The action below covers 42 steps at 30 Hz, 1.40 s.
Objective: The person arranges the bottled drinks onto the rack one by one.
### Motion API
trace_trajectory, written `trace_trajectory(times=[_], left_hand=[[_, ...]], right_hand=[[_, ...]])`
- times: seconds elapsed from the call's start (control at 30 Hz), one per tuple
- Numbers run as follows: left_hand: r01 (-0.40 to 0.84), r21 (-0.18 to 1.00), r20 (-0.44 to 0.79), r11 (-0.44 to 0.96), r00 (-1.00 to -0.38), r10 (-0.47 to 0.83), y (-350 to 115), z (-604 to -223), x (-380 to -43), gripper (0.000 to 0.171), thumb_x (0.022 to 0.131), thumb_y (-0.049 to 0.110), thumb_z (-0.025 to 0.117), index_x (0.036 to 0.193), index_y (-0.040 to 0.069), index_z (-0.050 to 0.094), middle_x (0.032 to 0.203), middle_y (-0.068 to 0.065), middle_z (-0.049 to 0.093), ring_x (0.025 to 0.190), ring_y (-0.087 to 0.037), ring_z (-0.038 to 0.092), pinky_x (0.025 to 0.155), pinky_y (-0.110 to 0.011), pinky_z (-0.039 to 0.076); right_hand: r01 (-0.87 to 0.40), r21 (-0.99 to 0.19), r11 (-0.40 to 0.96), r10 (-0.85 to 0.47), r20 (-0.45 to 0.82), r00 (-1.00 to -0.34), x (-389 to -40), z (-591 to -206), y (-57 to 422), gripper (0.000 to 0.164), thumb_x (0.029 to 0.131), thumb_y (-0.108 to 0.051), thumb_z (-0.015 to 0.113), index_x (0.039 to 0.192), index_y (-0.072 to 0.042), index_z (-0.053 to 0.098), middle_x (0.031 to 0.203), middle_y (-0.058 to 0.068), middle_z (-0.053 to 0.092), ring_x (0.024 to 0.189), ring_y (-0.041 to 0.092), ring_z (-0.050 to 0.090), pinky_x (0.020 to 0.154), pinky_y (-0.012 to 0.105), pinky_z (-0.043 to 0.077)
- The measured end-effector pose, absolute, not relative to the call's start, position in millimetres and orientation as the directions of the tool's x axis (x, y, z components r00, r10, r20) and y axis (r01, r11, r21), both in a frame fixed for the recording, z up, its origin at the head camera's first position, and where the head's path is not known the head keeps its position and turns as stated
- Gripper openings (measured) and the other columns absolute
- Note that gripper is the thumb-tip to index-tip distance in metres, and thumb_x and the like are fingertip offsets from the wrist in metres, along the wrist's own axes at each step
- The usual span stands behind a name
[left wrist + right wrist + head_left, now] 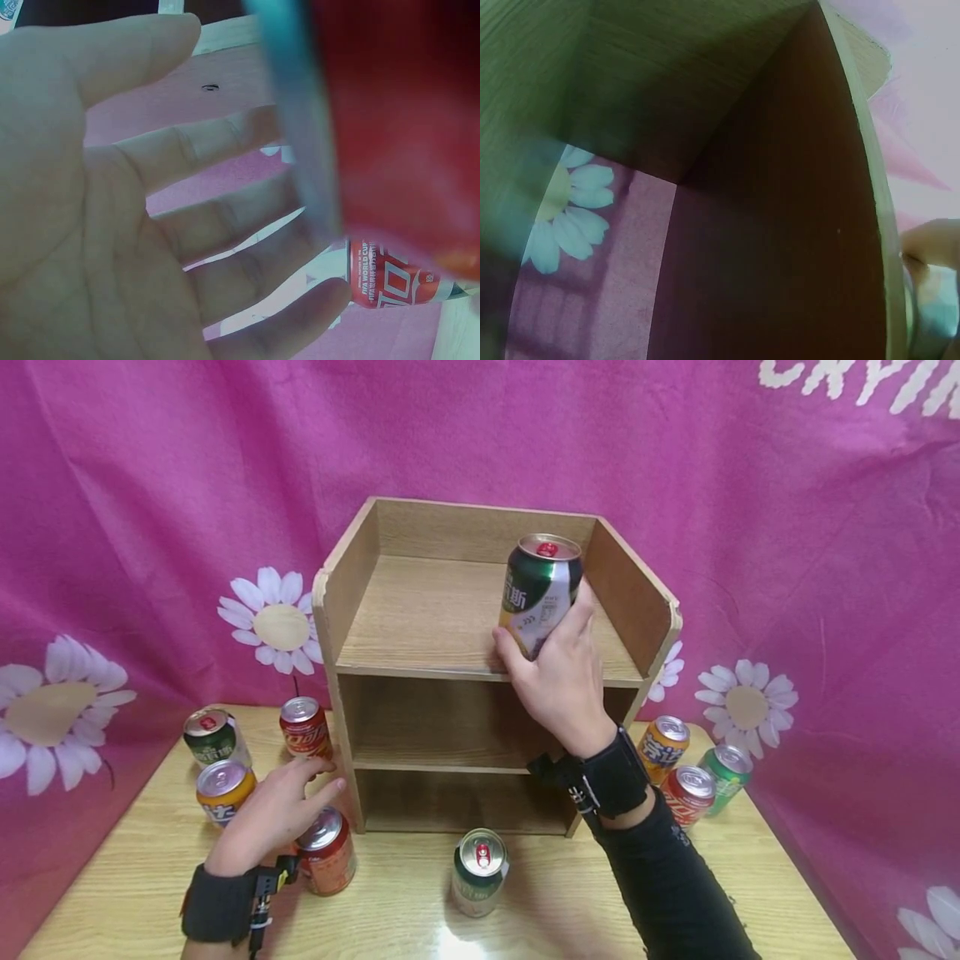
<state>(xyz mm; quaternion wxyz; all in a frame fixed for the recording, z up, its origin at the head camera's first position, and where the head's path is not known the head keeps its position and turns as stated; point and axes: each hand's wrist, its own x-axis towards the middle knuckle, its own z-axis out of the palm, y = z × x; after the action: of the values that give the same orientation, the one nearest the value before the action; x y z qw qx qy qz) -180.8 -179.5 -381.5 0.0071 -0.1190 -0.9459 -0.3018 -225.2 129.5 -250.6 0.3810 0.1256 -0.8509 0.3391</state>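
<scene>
In the head view my right hand [562,685] grips a dark green drink can [542,597] with a white band, holding it upright over the top shelf of a wooden rack [435,610]. The right wrist view catches only a bit of that hand [934,244] at its right edge. My left hand [273,814] is left of the rack with its fingers extended, above a red can [327,856]. In the left wrist view the palm [45,210] faces the camera holding nothing, and a blurred red can [405,127] looms close in front.
Another green can [478,872] stands before the rack. Left of it are a red cola can [305,728], a green can [213,739] and an orange can [225,789]. On the right stand orange [663,747], red [687,797] and light green [727,777] cans. A pink cloth [465,435] hangs behind.
</scene>
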Motion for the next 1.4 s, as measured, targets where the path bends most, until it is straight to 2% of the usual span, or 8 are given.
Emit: trace_trajectory(times=[0.17,0.47,0.8,1.4], left_hand=[[0.241,0.562,0.098,0.792,-0.969,0.225,-181,-378,-180,0.048,0.093,0.036,0.058,0.122,-0.003,0.057,0.119,-0.022,0.059,0.106,-0.038,0.057,0.083,-0.053,0.047],[0.259,0.564,0.122,0.784,-0.965,0.231,-182,-378,-177,0.047,0.094,0.035,0.057,0.122,-0.003,0.057,0.118,-0.021,0.06,0.106,-0.038,0.056,0.084,-0.053,0.046],[0.249,0.555,0.114,0.794,-0.968,0.223,-182,-379,-177,0.046,0.093,0.032,0.058,0.122,-0.004,0.056,0.119,-0.023,0.059,0.107,-0.039,0.056,0.085,-0.054,0.046],[0.255,0.554,0.111,0.793,-0.966,0.233,-181,-378,-176,0.048,0.094,0.036,0.057,0.122,-0.004,0.057,0.118,-0.022,0.059,0.107,-0.039,0.056,0.084,-0.053,0.046]], right_hand=[[-0.482,-0.488,0.728,0.032,0.726,-0.687,-225,-248,128,0.091,0.081,-0.036,0.072,0.142,-0.007,0.012,0.12,0.019,0.044,0.104,0.031,0.051,0.084,0.044,0.043],[-0.432,-0.533,0.727,0.038,0.66,-0.75,-223,-245,122,0.092,0.076,-0.04,0.077,0.138,-0.005,0.018,0.12,0.017,0.043,0.109,0.028,0.049,0.089,0.042,0.044],[-0.426,-0.517,0.742,0.062,0.686,-0.725,-227,-246,111,0.091,0.072,-0.046,0.079,0.132,0.0,0.029,0.113,0.017,0.044,0.103,0.028,0.05,0.083,0.04,0.045],[-0.446,-0.471,0.761,0.041,0.721,-0.692,-229,-247,90,0.09,0.072,-0.046,0.078,0.131,0.002,0.029,0.113,0.016,0.043,0.099,0.028,0.05,0.082,0.039,0.046]])
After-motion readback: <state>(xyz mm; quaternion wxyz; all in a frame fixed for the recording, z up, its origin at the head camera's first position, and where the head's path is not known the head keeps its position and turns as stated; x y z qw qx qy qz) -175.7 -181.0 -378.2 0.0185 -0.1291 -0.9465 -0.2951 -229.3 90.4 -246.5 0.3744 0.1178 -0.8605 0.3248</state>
